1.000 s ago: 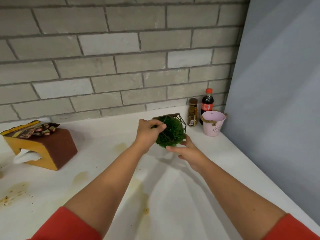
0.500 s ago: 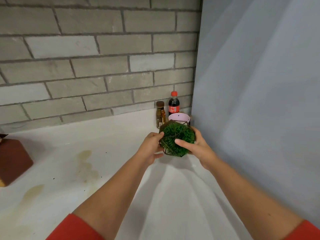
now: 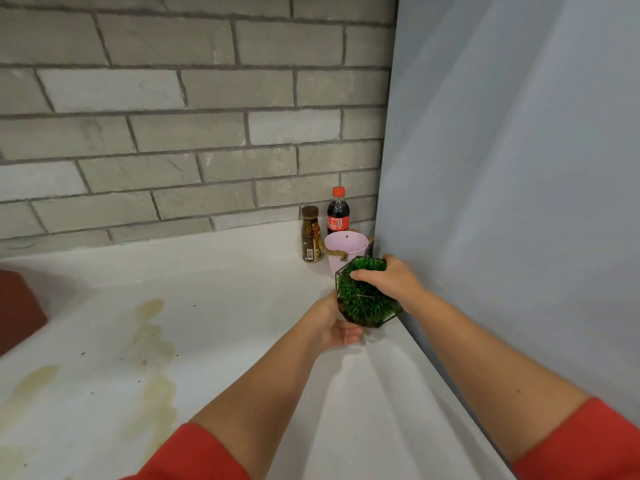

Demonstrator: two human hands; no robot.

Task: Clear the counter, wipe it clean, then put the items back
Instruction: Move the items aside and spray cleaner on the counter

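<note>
From the head view I look down on a white desk (image 3: pixel 242 289) that runs back to a grey brick wall (image 3: pixel 173 133) and meets a plain blue-grey panel (image 3: pixel 519 168) on the right. Yellow-brown stains (image 3: pixel 152 344) spread over the left half of the desk, with a few dark specks among them. At the far left edge the corner of a brown box (image 3: pixel 17 306) shows.

In the back corner three things stand close together: a brown bottle (image 3: pixel 310 234), a cola bottle (image 3: pixel 338 212) with a red cap behind it, and a pink pot (image 3: pixel 343 249) with a rope handle in front of the cola bottle.

The green plant ball (image 3: pixel 360 303) sits inside a dark wire frame, just in front of the pink pot and close to the panel. The right hand (image 3: pixel 391 280) lies over its top, and that grip is curled down onto the greenery. The left hand (image 3: pixel 334 325) cups the lower left of the frame, palm up, with its grip curled in beneath it. I cannot tell whether the frame touches the desk.

Both forearms reach in from below, with a red sleeve (image 3: pixel 194 455) on each.
</note>
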